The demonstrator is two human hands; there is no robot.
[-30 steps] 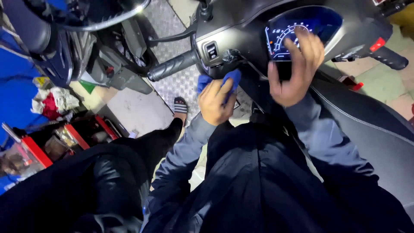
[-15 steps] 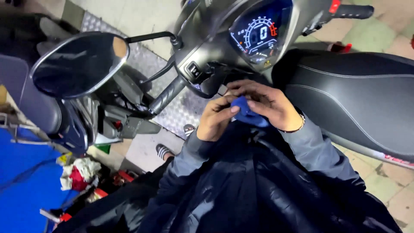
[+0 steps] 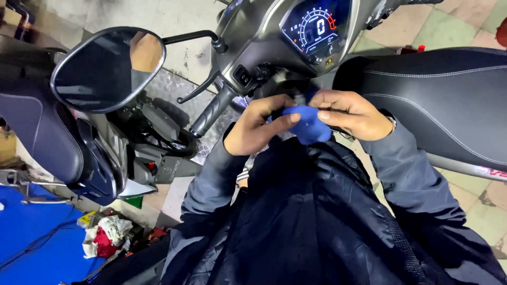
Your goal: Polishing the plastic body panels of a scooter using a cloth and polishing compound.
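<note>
Both my hands meet in front of my chest, just below a scooter's handlebar. My left hand (image 3: 257, 126) and my right hand (image 3: 349, 113) pinch a small crumpled blue piece (image 3: 308, 126), either cloth or a glove, between their fingertips. Right above them sit the lit blue digital instrument panel (image 3: 312, 26) and the black left handlebar grip (image 3: 211, 112) with its brake lever. My dark jacket fills the lower part of the view.
A round rear-view mirror (image 3: 105, 68) juts out at the upper left. The black scooter seat (image 3: 438, 100) lies to the right. A second dark scooter (image 3: 58, 142) stands at the left, with rags (image 3: 105, 237) and a blue sheet (image 3: 31, 248) on the floor below it.
My right hand came down off the instrument panel and joined my left hand on the blue piece. My view swung left, bringing the mirror in.
</note>
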